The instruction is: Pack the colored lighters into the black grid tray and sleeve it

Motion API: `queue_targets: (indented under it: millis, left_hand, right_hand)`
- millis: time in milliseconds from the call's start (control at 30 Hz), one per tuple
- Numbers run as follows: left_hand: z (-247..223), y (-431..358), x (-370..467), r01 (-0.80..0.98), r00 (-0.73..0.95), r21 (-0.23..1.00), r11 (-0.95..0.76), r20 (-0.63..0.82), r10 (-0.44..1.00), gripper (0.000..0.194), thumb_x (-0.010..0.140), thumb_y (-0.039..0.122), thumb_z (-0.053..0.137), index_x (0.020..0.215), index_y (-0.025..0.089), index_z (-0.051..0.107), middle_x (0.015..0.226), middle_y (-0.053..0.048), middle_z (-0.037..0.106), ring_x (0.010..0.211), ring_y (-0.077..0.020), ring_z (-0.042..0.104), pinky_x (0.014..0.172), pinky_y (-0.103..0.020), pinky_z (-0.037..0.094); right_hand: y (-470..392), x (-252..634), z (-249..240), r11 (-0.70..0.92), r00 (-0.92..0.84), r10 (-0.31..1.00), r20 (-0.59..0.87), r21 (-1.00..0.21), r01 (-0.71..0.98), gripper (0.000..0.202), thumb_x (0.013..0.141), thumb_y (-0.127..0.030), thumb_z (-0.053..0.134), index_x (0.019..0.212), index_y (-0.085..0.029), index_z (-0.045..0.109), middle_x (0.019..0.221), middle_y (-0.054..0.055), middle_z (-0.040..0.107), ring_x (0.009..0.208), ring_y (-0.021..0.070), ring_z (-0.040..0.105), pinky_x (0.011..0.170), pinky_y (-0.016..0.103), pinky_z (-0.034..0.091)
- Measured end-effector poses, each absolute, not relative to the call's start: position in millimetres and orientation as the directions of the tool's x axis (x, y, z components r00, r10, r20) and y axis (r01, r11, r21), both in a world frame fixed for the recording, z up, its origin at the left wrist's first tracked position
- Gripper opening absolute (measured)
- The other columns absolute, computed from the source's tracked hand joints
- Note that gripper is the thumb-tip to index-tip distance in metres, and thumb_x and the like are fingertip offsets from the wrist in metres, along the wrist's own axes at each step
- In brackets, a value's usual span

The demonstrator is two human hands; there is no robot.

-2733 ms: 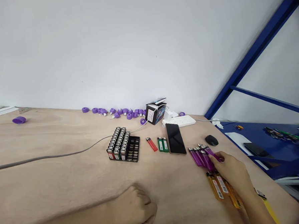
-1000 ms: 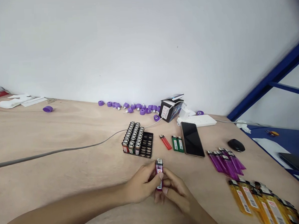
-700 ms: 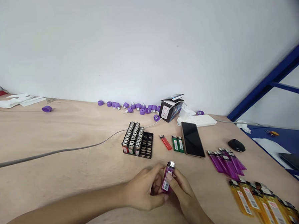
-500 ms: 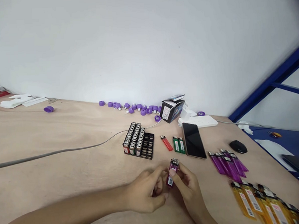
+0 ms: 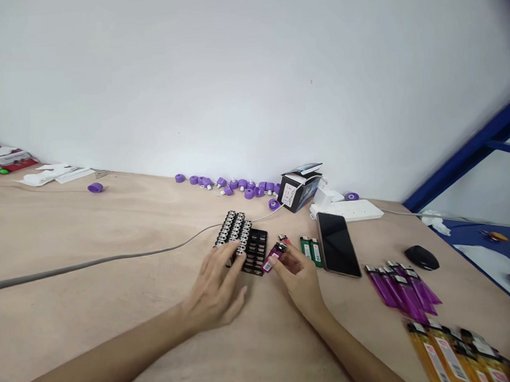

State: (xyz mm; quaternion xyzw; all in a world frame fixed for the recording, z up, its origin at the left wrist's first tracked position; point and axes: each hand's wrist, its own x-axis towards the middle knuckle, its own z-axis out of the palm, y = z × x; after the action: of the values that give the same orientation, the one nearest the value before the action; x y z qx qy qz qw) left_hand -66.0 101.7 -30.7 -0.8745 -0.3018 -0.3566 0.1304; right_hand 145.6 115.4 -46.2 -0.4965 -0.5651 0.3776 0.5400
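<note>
Tabletop (image 5: pixel 111 221) against white wall (image 5: pixel 232 84)

Indoor workspace, part office desk, part workbench; exact type of premises unclear. Wood-toned table (image 5: pixel 136 300) stands against plain white wall (image 5: pixel 214 73). Mouse (image 5: pixel 421 257), phone (image 5: pixel 338 243), white power strip (image 5: pixel 350 210) suggest office; black tray (image 5: pixel 258 245) of lighters (image 5: pixel 235 232), scattered purple caps (image 5: pixel 249 193) suggest small workshop. Blue metal frame (image 5: pixel 459 166) slants at right, blue surface (image 5: pixel 464 232) beyond.

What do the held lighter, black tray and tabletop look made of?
Held lighter: probably plastic, smooth-looking and purple; its silvery top suggests metal. Black tray: likely moulded plastic, by its regular dividers; sheen unclear. Tabletop: perhaps wood or laminate, matte, faint grain-like streaks.
</note>
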Motion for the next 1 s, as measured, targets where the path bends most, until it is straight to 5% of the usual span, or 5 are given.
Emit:
queue_targets:
  millis: [200, 367, 633, 1000]
  left_hand:
    - [-37, 118, -73, 0.678, 0.612, -0.022, -0.734, 0.569, 0.549, 0.074, 0.089, 0.029, 0.054, 0.152, 0.005, 0.022, 0.151, -0.026, 0.037, 0.144, -0.0369, 0.029, 0.116, -0.054, 0.024]
    - [-41, 117, -71, 0.695, 0.617, -0.026, -0.719, 0.536, 0.576, 0.072, 0.09, 0.022, 0.05, 0.154, 0.008, 0.019, 0.151, -0.021, 0.04, 0.144, -0.0347, 0.031, 0.117, -0.053, 0.022]
    - [-44, 116, -70, 0.689, 0.611, -0.045, -0.724, 0.573, 0.546, 0.074, 0.089, 0.018, 0.05, 0.154, 0.007, 0.017, 0.149, -0.023, 0.041, 0.143, -0.0355, 0.032, 0.115, -0.055, 0.025]
    - [-42, 115, -69, 0.683, 0.594, 0.0, -0.73, 0.582, 0.555, 0.073, 0.089, 0.016, 0.049, 0.155, 0.01, 0.017, 0.149, -0.02, 0.043, 0.142, -0.0342, 0.033, 0.116, -0.055, 0.025]
  right_hand:
    - [131, 127, -42, 0.359, 0.007, 0.92, 0.392, -0.85, 0.386, 0.016, 0.081, -0.033, 0.068, 0.074, -0.02, 0.062, 0.068, 0.001, 0.066, 0.066, 0.0187, 0.061, 0.065, 0.03, 0.048]
    - [130, 121, -42, 0.442, -0.1, 0.88, 0.464, -0.724, 0.529, 0.006, 0.083, -0.024, 0.066, 0.08, -0.019, 0.065, 0.074, 0.003, 0.068, 0.071, 0.0211, 0.062, 0.069, 0.032, 0.047]
    - [127, 120, -48, 0.602, -0.213, 0.772, 0.599, -0.579, 0.55, 0.01, 0.087, -0.019, 0.064, 0.096, -0.018, 0.067, 0.082, 0.006, 0.071, 0.077, 0.0226, 0.063, 0.073, 0.035, 0.046]
    - [124, 120, -49, 0.625, -0.229, 0.753, 0.617, -0.561, 0.543, 0.01, 0.089, -0.023, 0.063, 0.096, -0.019, 0.068, 0.081, 0.007, 0.071, 0.077, 0.0227, 0.062, 0.074, 0.037, 0.047]
